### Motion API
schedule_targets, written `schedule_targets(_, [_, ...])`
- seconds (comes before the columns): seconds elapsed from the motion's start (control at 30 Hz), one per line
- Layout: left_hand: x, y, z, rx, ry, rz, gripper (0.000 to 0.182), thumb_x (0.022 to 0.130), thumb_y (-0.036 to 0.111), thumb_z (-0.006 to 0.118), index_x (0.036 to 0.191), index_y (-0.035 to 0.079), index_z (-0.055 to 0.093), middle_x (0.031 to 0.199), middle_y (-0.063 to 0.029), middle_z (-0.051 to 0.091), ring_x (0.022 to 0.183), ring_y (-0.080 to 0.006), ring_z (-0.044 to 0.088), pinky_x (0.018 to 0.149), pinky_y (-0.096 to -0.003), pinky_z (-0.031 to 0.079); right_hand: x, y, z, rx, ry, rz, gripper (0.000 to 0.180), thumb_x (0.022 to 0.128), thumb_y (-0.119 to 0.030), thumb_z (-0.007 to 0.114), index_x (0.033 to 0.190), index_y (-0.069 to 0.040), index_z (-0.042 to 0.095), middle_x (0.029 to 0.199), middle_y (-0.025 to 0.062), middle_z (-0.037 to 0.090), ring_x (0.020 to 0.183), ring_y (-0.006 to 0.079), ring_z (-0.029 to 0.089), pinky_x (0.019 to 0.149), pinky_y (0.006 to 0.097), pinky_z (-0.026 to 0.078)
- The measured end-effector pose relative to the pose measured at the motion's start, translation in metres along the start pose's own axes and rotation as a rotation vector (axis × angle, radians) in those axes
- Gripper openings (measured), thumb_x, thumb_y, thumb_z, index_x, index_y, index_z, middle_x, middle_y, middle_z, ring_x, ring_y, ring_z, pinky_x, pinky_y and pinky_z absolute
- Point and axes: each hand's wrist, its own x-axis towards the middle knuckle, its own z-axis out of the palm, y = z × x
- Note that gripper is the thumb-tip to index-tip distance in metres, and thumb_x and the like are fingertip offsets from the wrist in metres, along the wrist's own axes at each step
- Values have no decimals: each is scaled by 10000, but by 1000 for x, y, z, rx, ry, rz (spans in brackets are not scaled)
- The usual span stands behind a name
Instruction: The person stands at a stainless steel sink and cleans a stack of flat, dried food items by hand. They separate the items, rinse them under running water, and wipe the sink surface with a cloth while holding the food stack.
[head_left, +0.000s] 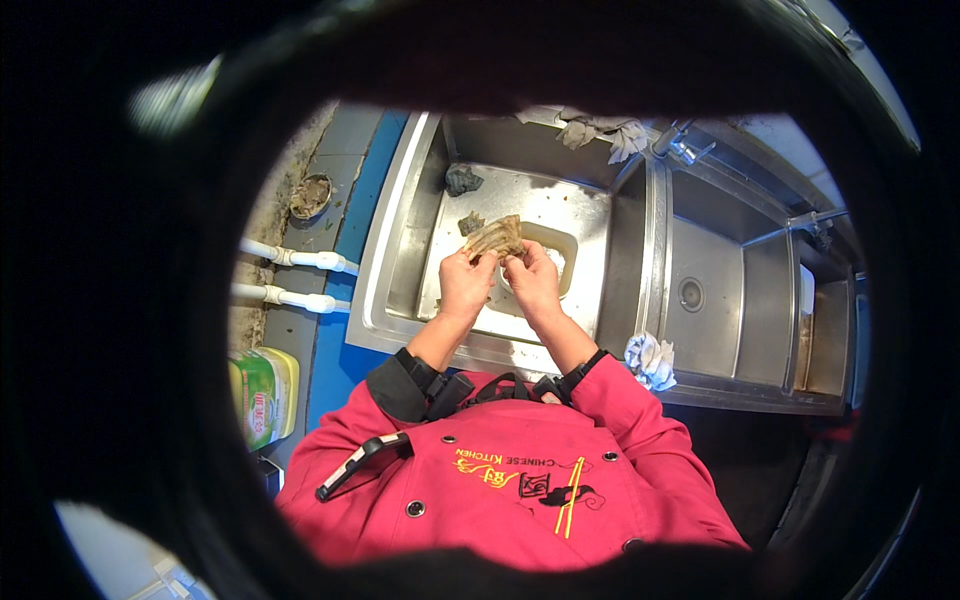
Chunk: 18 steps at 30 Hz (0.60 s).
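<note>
Both my left hand (466, 283) and my right hand (533, 279) pinch the lower edge of a crumpled, brownish cloth-like piece (498, 236), its exact kind unclear. They hold it above the left basin of a stainless steel sink (480, 328). Beneath my right hand, a pale rectangular plastic tub (571, 259) stands in that basin, partly hidden by the hands. A small dark crumpled piece (471, 223) lies just beyond my left hand. In the basin's far left corner sits a dark grey wadded cloth (463, 181).
Rags (600, 133) hang at the far rim by a metal faucet (675, 144). Another basin (705, 330) adjoins on the right, with a white cloth (650, 361) on the near rim. Left are white pipes (300, 259), a bowl of scraps (310, 196) and a green-yellow jug (266, 397).
</note>
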Motion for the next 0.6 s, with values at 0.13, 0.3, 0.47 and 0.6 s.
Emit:
schedule_targets(0.13, [3,-5,-5,-14,-45,-32,163,887,94,598,1008,-9,635,733,12,612,556,-17,489,468,-180,408,-1,-3,-4,-16,-18,7,262,847,-50,545,1097,28,539,794,34,603,620,71,515,547,210,412])
schedule_targets(0.3, [2,-9,-6,86,-70,76,181,898,102,585,1041,1,634,760,-6,626,564,-32,502,478,-198,410,-4,-28,-4,93,-3,152,216,865,-105,526,1030,22,579,735,37,606,568,73,509,507,206,402])
schedule_targets(0.47, [2,-13,-10,387,-46,496,204,883,74,579,1063,-1,638,849,-75,664,691,-113,593,632,-263,483,3,-20,-13,62,-54,194,280,866,-77,461,1078,45,596,703,38,608,536,72,499,492,199,396])
schedule_targets(0.6, [-2,-4,-9,402,-52,448,200,876,60,579,1054,-9,639,879,-89,667,755,-134,610,703,-278,491,0,-17,-12,89,22,175,380,853,-53,438,1196,67,552,719,49,614,538,76,498,486,205,397])
